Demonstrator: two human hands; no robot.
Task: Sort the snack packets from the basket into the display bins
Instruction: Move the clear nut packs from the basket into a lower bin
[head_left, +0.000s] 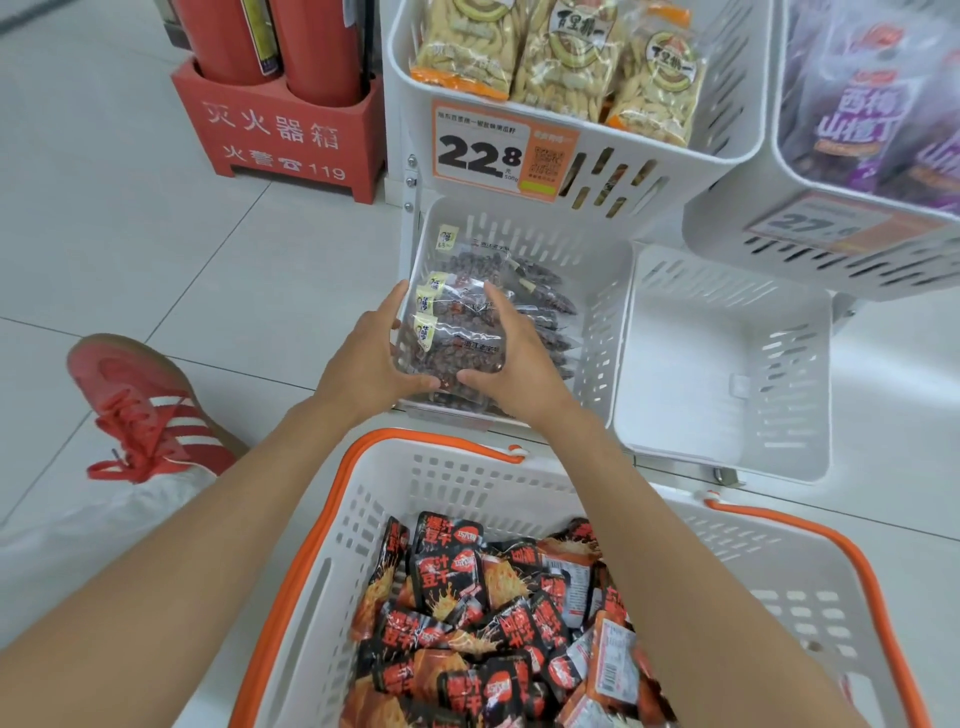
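Clear packet of dark dried snacks (453, 347) is being held over matching stacked packets in the display bin (602, 312) directly beyond the basket (358, 514). Left hand (363, 364) and right hand (519, 369) are gripping its opposite sides. Black-and-red packets (483, 613) are filling the basket.

We found the basket (470, 486) to be matt white slotted plastic with a smooth orange plastic rim. The display bin (597, 291) was the same matt white plastic. The clear packets (454, 335) were glossy, crinkled film, and the black-and-red packets (467, 623) shone like printed foil. The price label (483, 150) looked like paper, the floor (156, 260) like smooth tile with a soft sheen, and the shoe (140, 395) like matt suede with cloth laces.
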